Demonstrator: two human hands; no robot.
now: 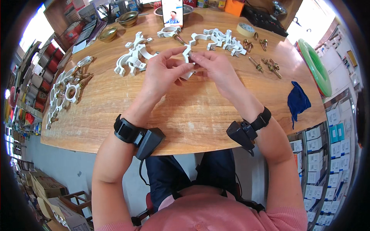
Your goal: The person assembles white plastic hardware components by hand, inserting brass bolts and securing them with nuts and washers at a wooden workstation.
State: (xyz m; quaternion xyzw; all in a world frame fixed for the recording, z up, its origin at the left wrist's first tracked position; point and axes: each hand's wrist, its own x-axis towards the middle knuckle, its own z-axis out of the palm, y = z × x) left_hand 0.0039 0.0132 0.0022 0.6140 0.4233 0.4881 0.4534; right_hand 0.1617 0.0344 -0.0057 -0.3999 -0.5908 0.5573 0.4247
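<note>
Above the middle of the table, my left hand (163, 71) and my right hand (217, 71) meet around a white plastic pipe clamp (187, 54). Fingers of both hands are closed on it, and they hide much of its lower part. Just beyond the fingertips a brass-coloured bolt (178, 39) points toward another white clamp (169, 31) lying behind. Loose white clamp halves (133, 59) are heaped left of my left hand. More white clamp halves (217, 38) lie beyond my right hand.
Clamps fitted with bolts (72, 92) line the table's left side. Several loose expansion bolts (273, 67) lie at right, near a tape roll (245, 29) and a dark blue cloth (298, 101). A phone (172, 14) stands upright at the back, near brass-coloured bowls (108, 34).
</note>
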